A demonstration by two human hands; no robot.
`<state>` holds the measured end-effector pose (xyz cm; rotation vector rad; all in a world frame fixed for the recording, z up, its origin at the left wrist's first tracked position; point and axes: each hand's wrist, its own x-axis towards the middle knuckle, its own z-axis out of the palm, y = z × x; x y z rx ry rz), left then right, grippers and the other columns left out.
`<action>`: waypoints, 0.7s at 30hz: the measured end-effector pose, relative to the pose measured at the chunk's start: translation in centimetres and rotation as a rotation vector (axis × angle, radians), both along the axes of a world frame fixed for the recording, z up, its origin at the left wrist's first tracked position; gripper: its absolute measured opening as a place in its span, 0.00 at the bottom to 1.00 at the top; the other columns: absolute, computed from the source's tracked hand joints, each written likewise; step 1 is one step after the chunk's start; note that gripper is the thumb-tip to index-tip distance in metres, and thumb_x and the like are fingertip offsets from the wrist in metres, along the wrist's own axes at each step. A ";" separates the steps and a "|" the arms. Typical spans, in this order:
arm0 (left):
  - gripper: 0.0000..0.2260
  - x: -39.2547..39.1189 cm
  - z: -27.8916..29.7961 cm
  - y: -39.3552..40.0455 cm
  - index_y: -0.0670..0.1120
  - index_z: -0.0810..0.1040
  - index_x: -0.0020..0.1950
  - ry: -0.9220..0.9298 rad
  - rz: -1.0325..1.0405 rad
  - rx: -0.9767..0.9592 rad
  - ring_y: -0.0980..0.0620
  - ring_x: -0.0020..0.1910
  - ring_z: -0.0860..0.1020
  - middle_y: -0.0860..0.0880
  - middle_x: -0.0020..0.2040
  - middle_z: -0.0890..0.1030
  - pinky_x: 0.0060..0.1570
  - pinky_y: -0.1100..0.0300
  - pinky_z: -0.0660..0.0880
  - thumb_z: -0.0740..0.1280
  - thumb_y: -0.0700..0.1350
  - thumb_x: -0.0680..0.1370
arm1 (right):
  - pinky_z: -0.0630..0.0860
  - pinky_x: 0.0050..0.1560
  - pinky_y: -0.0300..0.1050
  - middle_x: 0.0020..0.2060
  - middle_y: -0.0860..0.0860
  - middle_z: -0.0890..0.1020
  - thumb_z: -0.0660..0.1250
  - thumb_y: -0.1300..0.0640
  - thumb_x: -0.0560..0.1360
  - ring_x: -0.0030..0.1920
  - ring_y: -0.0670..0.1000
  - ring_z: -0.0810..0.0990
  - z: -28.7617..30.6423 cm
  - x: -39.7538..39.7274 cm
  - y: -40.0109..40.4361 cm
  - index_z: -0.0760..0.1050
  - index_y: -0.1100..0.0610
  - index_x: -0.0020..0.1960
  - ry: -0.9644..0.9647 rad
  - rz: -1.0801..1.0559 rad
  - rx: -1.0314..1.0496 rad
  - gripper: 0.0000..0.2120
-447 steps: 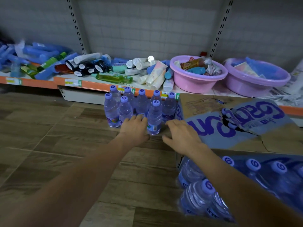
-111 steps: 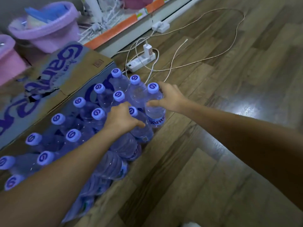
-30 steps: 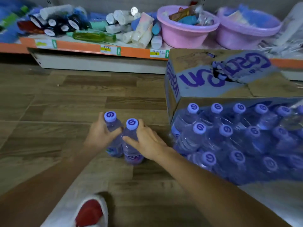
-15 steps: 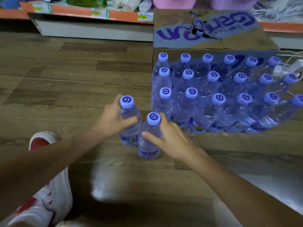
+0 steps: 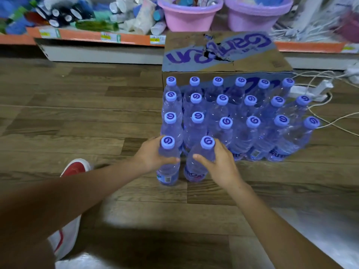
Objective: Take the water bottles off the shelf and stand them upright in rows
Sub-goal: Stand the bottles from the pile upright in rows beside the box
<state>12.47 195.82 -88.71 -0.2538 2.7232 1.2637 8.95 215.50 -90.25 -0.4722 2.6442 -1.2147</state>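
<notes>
Several clear water bottles with purple caps stand upright in three rows (image 5: 225, 121) on the wooden floor, against a cardboard box (image 5: 221, 55). My left hand (image 5: 151, 156) grips one bottle (image 5: 168, 167) just in front of the block's left end. My right hand (image 5: 219, 164) grips a second bottle (image 5: 196, 167) beside it. Both held bottles are upright, their bases at floor level, starting a nearer row.
A low shelf with an orange edge (image 5: 93, 36) runs along the back, holding tubes, bottles and two pink-purple basins (image 5: 189, 18). A white power strip with cables (image 5: 318, 90) lies right of the box. My red and white shoe (image 5: 71, 171) is at lower left.
Both hands have carried their two bottles right and forward, up against the front left of the standing block. The view has tilted up, showing the shelf again.
</notes>
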 end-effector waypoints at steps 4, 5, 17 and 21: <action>0.20 0.3 -0.6 0.7 0.58 0.72 0.43 0.035 0.065 0.036 0.47 0.54 0.77 0.52 0.45 0.78 0.48 0.64 0.67 0.77 0.53 0.57 | 0.72 0.61 0.48 0.62 0.53 0.76 0.70 0.49 0.71 0.63 0.53 0.74 0.1 -0.1 0.0 0.69 0.57 0.65 -0.007 -0.021 -0.043 0.26; 0.20 0.4 -0.6 1.0 0.57 0.72 0.44 0.045 0.083 0.065 0.46 0.54 0.77 0.51 0.46 0.78 0.48 0.63 0.67 0.78 0.52 0.59 | 0.72 0.60 0.47 0.61 0.53 0.76 0.71 0.50 0.71 0.62 0.53 0.74 0.1 0.1 -0.3 0.69 0.57 0.65 -0.022 -0.036 -0.048 0.26; 0.23 0.7 -4.7 0.8 0.61 0.69 0.50 0.257 -0.013 0.148 0.54 0.55 0.73 0.62 0.49 0.75 0.50 0.82 0.62 0.64 0.63 0.57 | 0.69 0.66 0.46 0.58 0.45 0.72 0.70 0.45 0.63 0.64 0.47 0.71 -1.0 2.2 -1.8 0.68 0.40 0.62 -0.084 -0.293 -0.173 0.28; 0.21 0.5 -6.5 0.6 0.62 0.73 0.51 0.249 0.001 0.368 0.47 0.54 0.78 0.51 0.52 0.80 0.56 0.46 0.75 0.71 0.58 0.60 | 0.75 0.61 0.51 0.57 0.44 0.78 0.72 0.48 0.64 0.59 0.45 0.76 0.4 1.9 -2.3 0.71 0.38 0.57 -0.135 -0.298 -0.182 0.23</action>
